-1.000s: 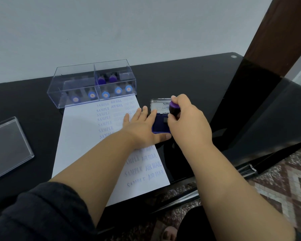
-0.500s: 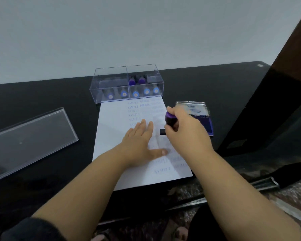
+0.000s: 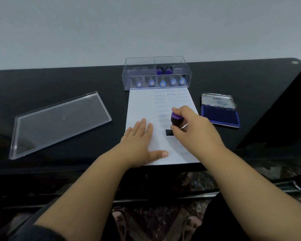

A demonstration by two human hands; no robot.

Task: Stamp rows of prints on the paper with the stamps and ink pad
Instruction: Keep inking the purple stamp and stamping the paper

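Observation:
A white sheet of paper (image 3: 141, 105) lies on the black table, with columns of faint blue prints down its right half. My right hand (image 3: 193, 129) grips a purple-handled stamp (image 3: 175, 120) whose black base sits on the paper beside the printed column. My left hand (image 3: 140, 143) lies flat on the paper's lower left, fingers spread. The open blue ink pad (image 3: 219, 117) sits to the right of the paper, its lid propped up behind it.
A clear plastic box (image 3: 156, 73) holding several more stamps stands at the paper's far edge. Its clear lid (image 3: 59, 122) lies flat on the table to the left. The black table (image 3: 59, 80) ends just below the paper; patterned floor shows beneath.
My right hand carried the stamp from the ink pad leftward to the paper and set its base down. My left hand moved off the ink pad and lies flat on the paper.

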